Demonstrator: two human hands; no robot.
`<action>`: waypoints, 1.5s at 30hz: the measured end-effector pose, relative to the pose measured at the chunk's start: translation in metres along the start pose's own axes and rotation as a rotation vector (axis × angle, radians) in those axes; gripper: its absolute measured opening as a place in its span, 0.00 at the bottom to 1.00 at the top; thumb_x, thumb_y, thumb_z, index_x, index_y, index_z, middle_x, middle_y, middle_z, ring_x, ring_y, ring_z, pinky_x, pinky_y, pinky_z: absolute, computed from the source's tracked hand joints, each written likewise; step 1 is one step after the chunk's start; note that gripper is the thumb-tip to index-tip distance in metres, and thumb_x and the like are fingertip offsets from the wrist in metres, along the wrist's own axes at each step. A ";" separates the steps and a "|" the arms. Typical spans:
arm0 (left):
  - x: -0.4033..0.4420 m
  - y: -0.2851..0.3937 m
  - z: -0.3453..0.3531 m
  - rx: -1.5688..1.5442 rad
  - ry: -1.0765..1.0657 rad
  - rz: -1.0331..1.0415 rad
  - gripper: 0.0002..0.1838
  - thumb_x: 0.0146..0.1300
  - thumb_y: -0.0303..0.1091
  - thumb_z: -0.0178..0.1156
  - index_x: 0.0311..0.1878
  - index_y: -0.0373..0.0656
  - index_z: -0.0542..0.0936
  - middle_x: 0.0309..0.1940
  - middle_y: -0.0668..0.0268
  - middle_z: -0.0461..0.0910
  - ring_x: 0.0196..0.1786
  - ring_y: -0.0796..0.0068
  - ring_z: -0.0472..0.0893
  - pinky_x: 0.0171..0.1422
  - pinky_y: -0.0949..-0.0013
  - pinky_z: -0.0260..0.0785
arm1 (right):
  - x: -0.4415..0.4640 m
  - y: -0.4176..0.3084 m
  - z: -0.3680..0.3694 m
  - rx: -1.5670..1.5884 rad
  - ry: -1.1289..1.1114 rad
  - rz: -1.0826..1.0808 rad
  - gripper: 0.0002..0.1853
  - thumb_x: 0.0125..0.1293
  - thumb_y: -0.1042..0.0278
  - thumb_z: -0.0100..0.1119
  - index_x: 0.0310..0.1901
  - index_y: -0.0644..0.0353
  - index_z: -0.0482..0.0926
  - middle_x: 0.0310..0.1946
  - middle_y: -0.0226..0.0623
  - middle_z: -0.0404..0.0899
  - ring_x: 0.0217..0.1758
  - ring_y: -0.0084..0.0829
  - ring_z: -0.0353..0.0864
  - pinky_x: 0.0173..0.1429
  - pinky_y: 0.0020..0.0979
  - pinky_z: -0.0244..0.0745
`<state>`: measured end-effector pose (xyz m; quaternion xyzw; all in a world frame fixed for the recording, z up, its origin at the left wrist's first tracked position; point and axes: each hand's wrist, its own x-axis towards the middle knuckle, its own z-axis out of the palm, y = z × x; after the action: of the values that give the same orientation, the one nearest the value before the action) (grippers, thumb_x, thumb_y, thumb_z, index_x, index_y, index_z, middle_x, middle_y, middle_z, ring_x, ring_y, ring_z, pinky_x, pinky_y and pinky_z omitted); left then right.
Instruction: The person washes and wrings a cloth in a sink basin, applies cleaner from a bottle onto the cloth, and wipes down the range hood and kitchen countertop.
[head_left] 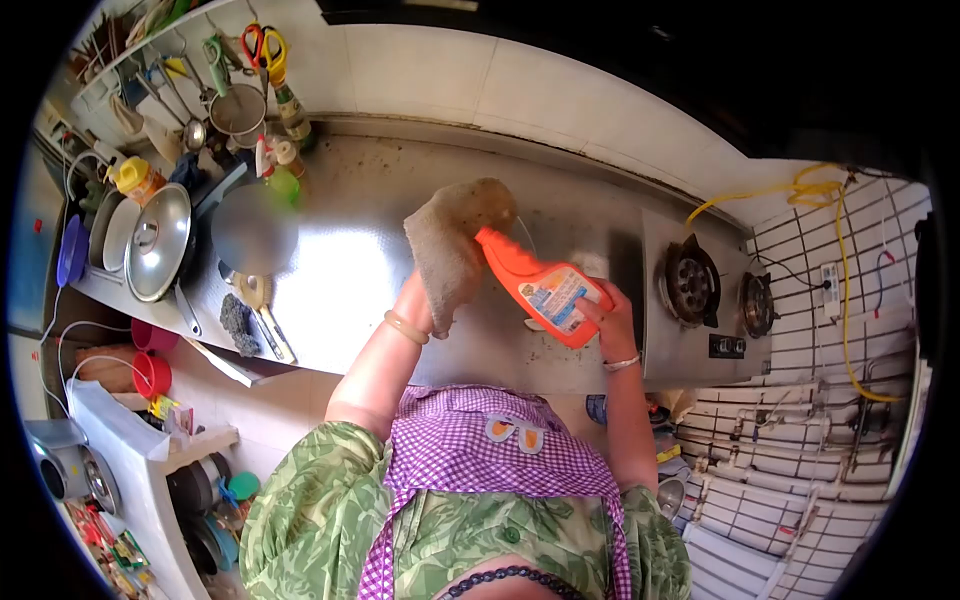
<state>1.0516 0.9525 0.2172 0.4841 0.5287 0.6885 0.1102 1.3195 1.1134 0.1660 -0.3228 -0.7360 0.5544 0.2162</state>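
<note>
A grey-beige cloth (450, 240) is draped over my left hand (428, 300), covering its fingers, above the metal countertop (370, 180). My right hand (607, 318) is wrapped round the lower end of an orange bottle (545, 290) with a white and blue label. The bottle is tilted, its neck pointing up and left against the cloth. Whether the cloth is gripped by the fingers cannot be seen.
On the left stand a lidded pan (158, 243), a green spray bottle (282, 183) and a brush (256, 293). Gas burners (690, 283) are on the right. Scissors (265, 50) and ladles hang at the upper left.
</note>
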 end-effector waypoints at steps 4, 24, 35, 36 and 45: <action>-0.002 -0.011 -0.002 -0.276 0.114 -0.092 0.13 0.57 0.20 0.65 0.47 0.37 0.80 0.42 0.66 0.81 0.43 0.79 0.76 0.48 0.73 0.73 | 0.005 -0.017 0.000 -0.078 -0.015 0.035 0.24 0.57 0.67 0.72 0.53 0.68 0.78 0.45 0.35 0.83 0.46 0.23 0.82 0.53 0.26 0.77; 0.016 -0.035 -0.018 -0.099 0.031 0.122 0.08 0.59 0.24 0.61 0.42 0.35 0.81 0.40 0.60 0.83 0.45 0.70 0.80 0.52 0.70 0.73 | 0.029 0.031 -0.014 0.155 -0.089 0.130 0.26 0.60 0.71 0.70 0.59 0.66 0.73 0.50 0.37 0.81 0.52 0.28 0.82 0.58 0.31 0.78; 0.031 -0.042 0.018 0.233 -0.166 0.089 0.24 0.61 0.30 0.67 0.61 0.42 0.76 0.54 0.63 0.80 0.53 0.68 0.80 0.59 0.68 0.74 | 0.015 0.063 0.007 0.126 0.046 -0.117 0.29 0.59 0.78 0.68 0.63 0.64 0.71 0.58 0.40 0.78 0.62 0.34 0.78 0.67 0.38 0.74; 0.033 -0.039 0.026 0.126 -0.124 0.045 0.19 0.61 0.28 0.66 0.56 0.40 0.77 0.50 0.63 0.81 0.50 0.69 0.79 0.56 0.70 0.73 | 0.016 0.072 0.006 0.058 0.064 -0.118 0.29 0.58 0.78 0.68 0.62 0.65 0.71 0.58 0.39 0.78 0.61 0.33 0.78 0.66 0.37 0.75; 0.055 0.018 0.076 0.542 -0.189 0.279 0.14 0.60 0.31 0.67 0.48 0.37 0.80 0.43 0.62 0.83 0.40 0.69 0.81 0.42 0.71 0.76 | 0.010 0.096 -0.005 0.433 0.151 0.085 0.29 0.53 0.80 0.72 0.59 0.67 0.75 0.52 0.37 0.81 0.53 0.27 0.81 0.59 0.31 0.78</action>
<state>1.0897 1.0287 0.2607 0.6257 0.6086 0.4830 -0.0696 1.3387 1.1412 0.0753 -0.3401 -0.5672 0.6823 0.3115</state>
